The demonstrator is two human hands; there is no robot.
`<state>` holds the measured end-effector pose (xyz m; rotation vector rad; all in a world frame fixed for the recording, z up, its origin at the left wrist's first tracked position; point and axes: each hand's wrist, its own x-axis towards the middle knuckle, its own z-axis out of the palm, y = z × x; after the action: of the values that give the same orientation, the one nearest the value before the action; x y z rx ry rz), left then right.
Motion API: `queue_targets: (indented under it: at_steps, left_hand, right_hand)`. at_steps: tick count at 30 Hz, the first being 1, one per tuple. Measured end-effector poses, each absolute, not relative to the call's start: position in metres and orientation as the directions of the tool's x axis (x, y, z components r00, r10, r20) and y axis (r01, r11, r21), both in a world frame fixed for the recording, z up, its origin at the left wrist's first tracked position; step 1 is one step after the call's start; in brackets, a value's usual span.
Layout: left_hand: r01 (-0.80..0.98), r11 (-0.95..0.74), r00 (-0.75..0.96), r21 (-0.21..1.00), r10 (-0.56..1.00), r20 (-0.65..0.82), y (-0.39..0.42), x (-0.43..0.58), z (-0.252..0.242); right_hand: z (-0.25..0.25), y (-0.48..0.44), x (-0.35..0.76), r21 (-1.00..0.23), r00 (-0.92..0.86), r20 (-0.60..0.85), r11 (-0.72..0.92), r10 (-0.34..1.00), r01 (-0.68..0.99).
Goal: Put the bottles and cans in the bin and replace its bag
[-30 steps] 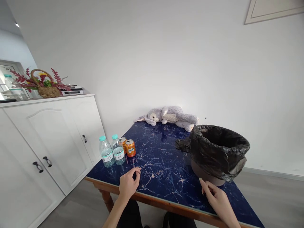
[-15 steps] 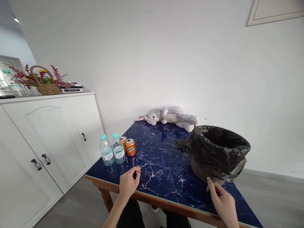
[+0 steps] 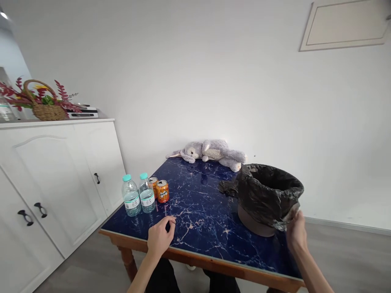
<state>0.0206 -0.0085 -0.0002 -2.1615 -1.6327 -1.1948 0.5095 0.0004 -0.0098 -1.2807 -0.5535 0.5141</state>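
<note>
My left hand [image 3: 160, 236] rests by the table's front edge, its fingers curled and thumb tip meeting the forefinger; nothing shows in it. Two clear water bottles [image 3: 132, 199] with turquoise caps stand beyond it to the left. Beside them are two orange soda cans [image 3: 163, 192], one partly behind the other, with openings in their tops. My right hand [image 3: 297, 232] is against the right side of a round trash bin [image 3: 256, 221] lined with a black plastic bag [image 3: 259, 199]. Its fingers are mostly hidden, so their grip on the bag or bin is unclear.
A grey plush rabbit [image 3: 210, 151] lies on its side along the table's back edge by the wall. The blue marble-patterned table [image 3: 201, 228] has a wooden rim. On the left, a white cabinet [image 3: 55, 171] bears a wicker flower basket [image 3: 49, 112].
My right hand has moved from in front of the bin to its right side, against the bag. The view has turned slightly right. My left hand stays curled near the table edge.
</note>
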Motion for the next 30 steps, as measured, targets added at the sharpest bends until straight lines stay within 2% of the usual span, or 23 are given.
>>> queue_targets:
  at_steps: [4,7,12,16,18,21,26,30]
  left_hand:
    - [0.876,-0.375,0.073,0.304,0.725,0.685,-0.009,0.02,-0.001]
    - [0.874,-0.372,0.068,0.312,0.73,0.681,-0.009,0.021,-0.001]
    - [0.839,-0.402,0.104,0.366,0.78,0.617,-0.01,0.02,0.006]
    - [0.765,-0.517,0.246,0.384,0.785,0.568,-0.019,0.009,0.025]
    - [0.749,-0.572,0.286,0.335,0.735,0.615,-0.026,0.002,0.043]
    - [0.805,-0.561,0.252,0.192,0.617,0.746,-0.028,-0.008,0.081]
    - [0.96,-0.276,0.087,0.057,0.483,0.871,0.001,-0.023,0.153]
    - [0.988,-0.132,0.138,-0.077,0.561,0.816,0.036,-0.037,0.183]
  right_hand:
    - [-0.013,-0.003,0.494,-0.997,0.737,-0.05,0.009,0.674,-0.077]
    - [-0.021,-0.007,0.479,-0.997,0.697,-0.073,-0.039,0.714,-0.065]
    - [-0.031,-0.016,0.436,-1.0,0.553,-0.016,-0.02,0.833,0.001]
    - [-0.03,-0.037,0.399,-0.984,0.342,0.133,0.082,0.93,0.159]
    - [-0.026,-0.045,0.39,-0.969,0.256,0.172,0.116,0.951,0.22]
    - [-0.021,-0.05,0.391,-0.959,0.253,0.172,0.103,0.952,0.265]
    - [-0.025,-0.048,0.399,-0.93,0.26,0.227,0.129,0.939,0.345]
    - [-0.029,-0.048,0.399,-0.926,0.254,0.245,0.148,0.936,0.349]
